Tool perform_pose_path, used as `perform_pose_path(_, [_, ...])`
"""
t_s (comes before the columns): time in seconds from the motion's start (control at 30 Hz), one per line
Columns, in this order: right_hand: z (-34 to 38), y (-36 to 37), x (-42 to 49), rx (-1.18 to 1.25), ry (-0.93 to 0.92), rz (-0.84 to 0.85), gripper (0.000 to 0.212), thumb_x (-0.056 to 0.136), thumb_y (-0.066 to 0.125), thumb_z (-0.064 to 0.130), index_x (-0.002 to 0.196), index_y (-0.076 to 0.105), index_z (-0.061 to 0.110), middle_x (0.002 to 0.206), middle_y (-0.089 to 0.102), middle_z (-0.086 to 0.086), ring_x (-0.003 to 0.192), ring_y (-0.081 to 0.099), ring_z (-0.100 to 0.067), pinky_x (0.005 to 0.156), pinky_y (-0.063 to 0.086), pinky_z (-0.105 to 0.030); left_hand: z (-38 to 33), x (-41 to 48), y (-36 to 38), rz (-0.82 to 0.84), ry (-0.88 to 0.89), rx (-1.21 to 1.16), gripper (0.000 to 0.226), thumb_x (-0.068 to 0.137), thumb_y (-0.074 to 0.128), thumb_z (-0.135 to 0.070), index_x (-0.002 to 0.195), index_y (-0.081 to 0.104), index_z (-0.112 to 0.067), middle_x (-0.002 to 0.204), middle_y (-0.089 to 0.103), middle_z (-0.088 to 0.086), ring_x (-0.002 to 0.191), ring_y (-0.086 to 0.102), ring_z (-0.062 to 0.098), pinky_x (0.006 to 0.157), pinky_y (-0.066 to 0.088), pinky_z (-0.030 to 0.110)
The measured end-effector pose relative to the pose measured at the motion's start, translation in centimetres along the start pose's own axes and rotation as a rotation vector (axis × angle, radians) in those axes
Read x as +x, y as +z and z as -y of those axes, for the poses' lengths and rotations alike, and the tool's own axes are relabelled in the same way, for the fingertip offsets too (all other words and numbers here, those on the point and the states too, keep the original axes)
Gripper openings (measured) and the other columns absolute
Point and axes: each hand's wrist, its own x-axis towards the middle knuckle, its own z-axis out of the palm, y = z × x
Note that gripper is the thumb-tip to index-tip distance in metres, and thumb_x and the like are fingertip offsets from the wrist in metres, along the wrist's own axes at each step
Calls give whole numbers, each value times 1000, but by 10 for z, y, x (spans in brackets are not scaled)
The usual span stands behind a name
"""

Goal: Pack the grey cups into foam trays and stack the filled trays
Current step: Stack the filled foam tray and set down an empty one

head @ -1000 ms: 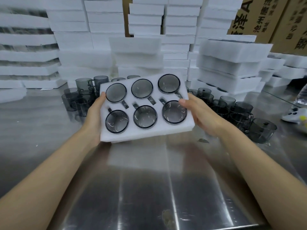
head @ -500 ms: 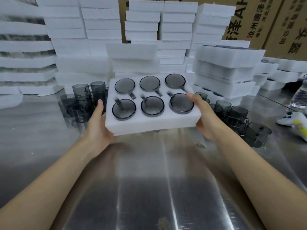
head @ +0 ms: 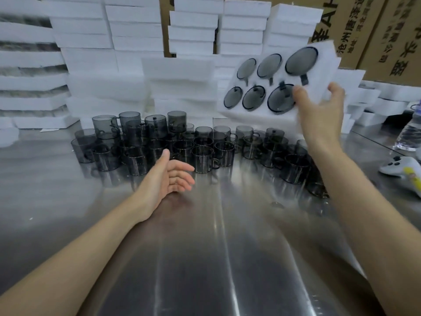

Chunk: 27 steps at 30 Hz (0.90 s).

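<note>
A white foam tray (head: pixel 323 62) filled with several grey cups is up in the air at the right, tilted toward me. My right hand (head: pixel 321 112) grips its near right corner, thumb on top by one cup and fingers behind. My left hand (head: pixel 169 176) hovers open and empty, palm up, just above the steel table in front of the loose cups. Several loose grey cups (head: pixel 202 159) stand in a wide cluster across the middle of the table.
Stacks of white foam trays (head: pixel 180 87) line the back of the steel table (head: pixel 205 258), with cardboard boxes (head: pixel 385 30) behind. A white game controller (head: pixel 401 167) and a water bottle (head: pixel 410 133) sit at the right edge.
My left hand has let go of the filled tray and dropped toward the table. My right hand alone has carried the tray up and to the right, tilting it.
</note>
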Motion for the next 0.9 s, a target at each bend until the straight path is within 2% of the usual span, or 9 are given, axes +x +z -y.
perform_pose_path(0.1, [4, 21, 21, -212, -66, -34, 85, 69, 55, 66, 141, 33, 27, 122, 60, 6, 112, 56, -19, 95, 45, -38, 2, 2, -3, 4, 10, -7, 73, 92, 15, -56, 98, 62, 1, 70, 68, 9, 61, 62, 16, 66, 46, 29])
perform_pose_path(0.2, [0, 46, 40, -361, -123, -47, 88, 72, 53, 65, 146, 28, 24, 133, 56, 0, 121, 52, -28, 97, 40, -41, 5, 4, -6, 14, 17, -24, 75, 85, 21, -60, 97, 62, 1, 71, 68, 10, 62, 62, 16, 66, 47, 28])
perform_pose_path(0.27, [-6, 62, 51, -419, -140, -32, 88, 77, 53, 61, 149, 21, 23, 132, 57, -4, 119, 53, -33, 97, 41, -44, 7, 5, -7, 18, 24, -30, 75, 85, 21, -61, 96, 63, 0, 72, 68, 10, 62, 63, 16, 66, 48, 28])
perform_pose_path(0.4, [-21, 90, 70, -570, -125, -8, 81, 86, 48, 57, 152, 8, 33, 128, 58, -10, 114, 55, -37, 89, 41, -45, 10, 7, -8, 20, 27, -31, 75, 84, 22, -61, 94, 64, 0, 72, 69, 11, 63, 63, 16, 67, 48, 28])
perform_pose_path(0.53, [-33, 115, 82, -575, 9, 57, 76, 87, 45, 55, 152, 9, 38, 123, 60, -13, 116, 54, -35, 88, 40, -42, 10, 8, -9, 10, 23, -49, 75, 84, 22, -60, 93, 65, 0, 72, 69, 11, 63, 63, 17, 68, 49, 29])
perform_pose_path(0.77, [-46, 131, 86, -592, 18, 132, 73, 86, 44, 55, 151, 12, 42, 120, 63, -7, 116, 55, -31, 78, 34, -35, 9, 10, -9, -10, 12, -66, 74, 83, 22, -60, 92, 65, 0, 72, 69, 11, 63, 63, 16, 66, 51, 25])
perform_pose_path(0.9, [-41, 120, 85, -570, 20, 157, 73, 85, 44, 56, 150, 14, 44, 125, 61, -5, 119, 53, -30, 80, 34, -35, 8, 10, -9, -15, 9, -61, 76, 83, 22, -61, 95, 64, 1, 74, 68, 11, 64, 64, 16, 68, 51, 26])
